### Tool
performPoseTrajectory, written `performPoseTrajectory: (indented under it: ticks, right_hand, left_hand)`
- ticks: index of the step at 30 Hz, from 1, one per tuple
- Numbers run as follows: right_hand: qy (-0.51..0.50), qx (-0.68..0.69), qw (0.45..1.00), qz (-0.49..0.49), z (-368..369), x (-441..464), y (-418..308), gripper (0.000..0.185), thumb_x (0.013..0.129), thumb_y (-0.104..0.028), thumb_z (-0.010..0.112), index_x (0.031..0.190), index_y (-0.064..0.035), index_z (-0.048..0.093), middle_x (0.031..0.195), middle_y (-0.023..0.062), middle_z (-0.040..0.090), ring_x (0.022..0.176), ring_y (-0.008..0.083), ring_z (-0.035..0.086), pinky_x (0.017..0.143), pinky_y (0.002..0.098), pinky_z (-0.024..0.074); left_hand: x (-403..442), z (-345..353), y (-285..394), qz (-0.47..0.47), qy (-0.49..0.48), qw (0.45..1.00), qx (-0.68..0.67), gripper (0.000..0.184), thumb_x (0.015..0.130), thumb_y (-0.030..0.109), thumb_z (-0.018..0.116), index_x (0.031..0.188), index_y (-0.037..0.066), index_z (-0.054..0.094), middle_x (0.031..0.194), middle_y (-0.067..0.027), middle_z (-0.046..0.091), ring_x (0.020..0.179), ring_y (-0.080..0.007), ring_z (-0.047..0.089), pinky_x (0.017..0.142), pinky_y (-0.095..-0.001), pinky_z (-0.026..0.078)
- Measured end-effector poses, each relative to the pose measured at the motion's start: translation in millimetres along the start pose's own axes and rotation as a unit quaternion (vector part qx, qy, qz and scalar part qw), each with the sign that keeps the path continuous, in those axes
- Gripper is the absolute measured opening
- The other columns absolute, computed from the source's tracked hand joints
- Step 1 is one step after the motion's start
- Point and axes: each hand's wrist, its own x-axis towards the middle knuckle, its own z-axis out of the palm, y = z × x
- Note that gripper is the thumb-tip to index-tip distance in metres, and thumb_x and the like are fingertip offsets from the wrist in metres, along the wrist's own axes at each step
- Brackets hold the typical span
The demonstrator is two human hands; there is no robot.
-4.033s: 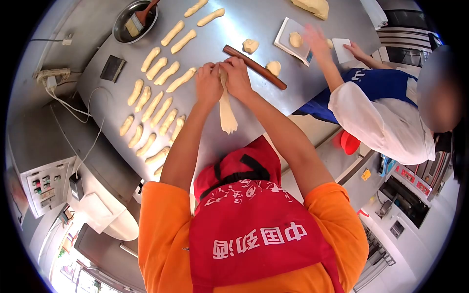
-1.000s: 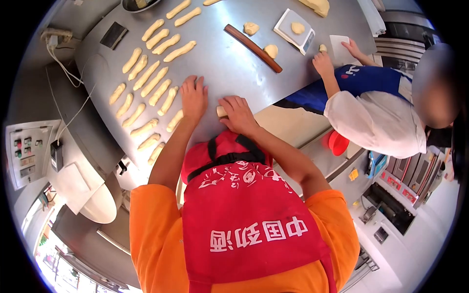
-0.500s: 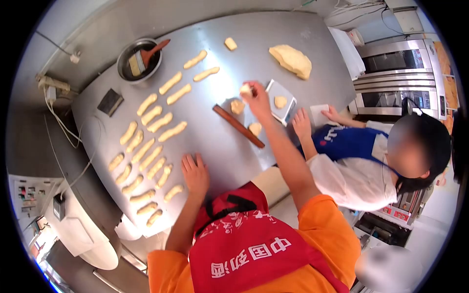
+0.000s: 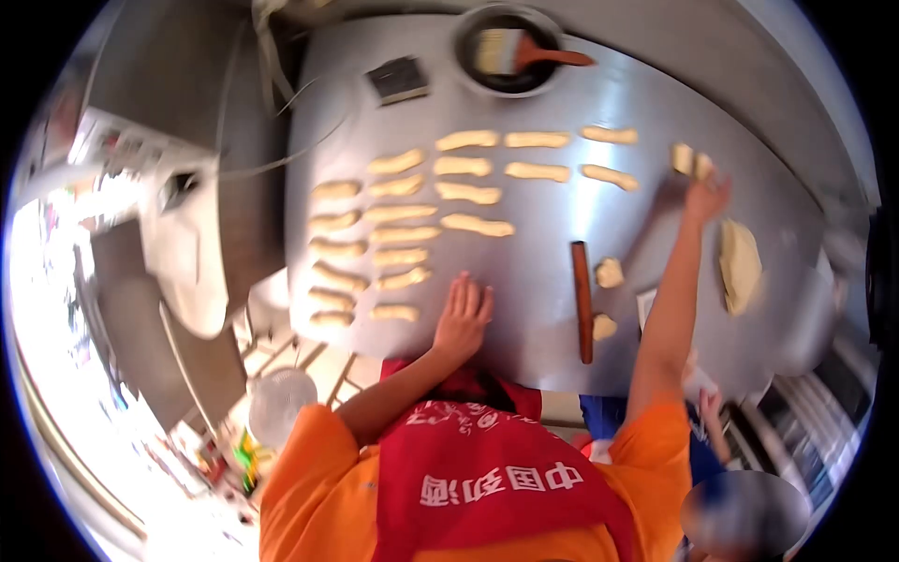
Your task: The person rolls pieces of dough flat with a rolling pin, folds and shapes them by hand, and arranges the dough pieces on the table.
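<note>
My right hand (image 4: 707, 198) reaches to the far right of the steel table, its fingertips closed on a small piece of dough (image 4: 704, 167). Right beside that is another small dough piece (image 4: 683, 157). My left hand (image 4: 464, 315) lies flat near the table's front edge, fingers stretched and holding nothing. Rows of dough strips (image 4: 400, 214) cover the table's left and middle. Between my arms lies a brown wooden rolling stick (image 4: 582, 302), with dough lumps (image 4: 609, 273) to its right. The scale (image 4: 646, 302) is mostly hidden behind my right forearm.
A large slab of dough (image 4: 740, 266) lies on the right. At the back stands a metal bowl (image 4: 462, 58) with a wood-handled brush (image 4: 538, 54) across it, beside a dark block (image 4: 398, 81). A co-worker's hand (image 4: 711, 405) shows at the lower right.
My right hand has carried the dough piece from near the scale to beside the lone piece at the back. My left hand stays flat on the table. The view has turned.
</note>
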Motion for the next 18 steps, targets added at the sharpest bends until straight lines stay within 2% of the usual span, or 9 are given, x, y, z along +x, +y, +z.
performPoseTrajectory:
  ticks: [1,3,6,8,10,12,14,16,18]
  right_hand:
    - [-0.060,0.029,0.993,0.095,-38.4,-13.1,-31.2,0.057,0.110,-0.038,0.067,0.138,0.0120,0.064,0.131,0.0283,0.070,0.120,0.0409,0.067,0.106,0.0503,0.0534]
    - [-0.020,0.170,0.980,0.106,-101.9,-85.2,-127.6,0.046,0.111,-0.028,0.067,0.139,0.0080,0.065,0.130,0.0227,0.069,0.115,0.0337,0.068,0.101,0.0445,0.0549]
    - [-0.103,0.179,0.978,0.041,-154.6,-207.0,-189.6,0.033,0.108,-0.014,0.070,0.136,0.0025,0.069,0.127,0.0171,0.067,0.109,0.0284,0.067,0.096,0.0405,0.0563]
    - [-0.181,0.158,0.971,0.009,-196.2,-277.9,-206.9,0.031,0.105,-0.008,0.071,0.134,0.0025,0.069,0.124,0.0188,0.066,0.110,0.0320,0.066,0.098,0.0408,0.0557]
    - [-0.214,0.136,0.966,-0.047,-235.5,-329.7,-209.7,0.030,0.104,-0.007,0.071,0.133,0.0001,0.071,0.129,0.0205,0.066,0.120,0.0385,0.065,0.103,0.0462,0.0543]
    - [-0.212,0.097,0.967,-0.099,-270.2,-354.3,-205.5,0.029,0.104,-0.008,0.070,0.132,-0.0012,0.072,0.134,0.0210,0.065,0.125,0.0404,0.064,0.106,0.0491,0.0528]
    - [-0.227,0.060,0.967,-0.096,-303.2,-371.6,-202.2,0.028,0.105,-0.010,0.070,0.132,-0.0019,0.072,0.138,0.0210,0.064,0.127,0.0409,0.063,0.108,0.0519,0.0512]
    - [-0.242,0.033,0.964,-0.107,-327.0,-376.2,-185.7,0.027,0.106,-0.014,0.070,0.130,-0.0018,0.073,0.139,0.0217,0.066,0.129,0.0424,0.063,0.111,0.0538,0.0495]
    - [-0.227,0.056,0.963,-0.134,-334.9,-380.0,-154.2,0.029,0.108,-0.019,0.070,0.130,-0.0017,0.073,0.136,0.0217,0.069,0.129,0.0427,0.063,0.114,0.0544,0.0479]
  left_hand:
    - [-1.0,-0.1,-0.7,-0.005,0.008,1.000,0.012,0.058,0.107,0.026,0.057,0.157,-0.003,0.052,0.158,-0.0357,0.047,0.159,-0.0559,0.034,0.134,-0.0627,0.026]
    - [-1.8,1.5,0.0,0.009,0.024,0.999,0.030,0.057,0.105,0.023,0.054,0.156,-0.003,0.053,0.157,-0.0354,0.048,0.159,-0.0553,0.035,0.134,-0.0624,0.028]
    - [-0.8,7.8,-11.1,0.029,0.038,0.999,0.024,0.057,0.103,0.023,0.051,0.152,-0.004,0.055,0.155,-0.0355,0.050,0.158,-0.0550,0.037,0.134,-0.0619,0.028]
    - [-1.4,-1.4,-31.4,0.015,0.098,0.987,-0.124,0.046,0.100,0.018,0.063,0.142,0.000,0.064,0.146,-0.0290,0.057,0.147,-0.0495,0.049,0.126,-0.0572,0.039]
    - [-3.0,-4.9,-65.4,-0.001,0.170,0.929,-0.329,0.039,0.097,0.015,0.073,0.134,0.004,0.069,0.136,-0.0236,0.064,0.136,-0.0454,0.058,0.118,-0.0547,0.047]
    - [-0.3,-7.1,-120.1,-0.028,0.328,0.879,-0.346,0.032,0.088,0.009,0.084,0.119,0.007,0.074,0.118,-0.0154,0.070,0.116,-0.0400,0.066,0.102,-0.0530,0.053]
    - [-3.5,-32.9,-198.9,-0.014,0.334,0.926,-0.174,0.027,0.085,0.006,0.086,0.110,0.008,0.075,0.105,-0.0118,0.071,0.104,-0.0368,0.067,0.094,-0.0523,0.054]
    - [-5.8,-78.4,-247.1,-0.058,0.386,0.910,-0.138,0.031,0.083,0.009,0.088,0.111,0.009,0.076,0.106,-0.0125,0.071,0.103,-0.0358,0.067,0.092,-0.0508,0.054]
    - [-7.3,-84.6,-303.2,-0.001,0.339,0.931,-0.133,0.044,0.081,0.031,0.092,0.117,0.010,0.077,0.112,-0.0133,0.071,0.110,-0.0364,0.065,0.099,-0.0517,0.052]
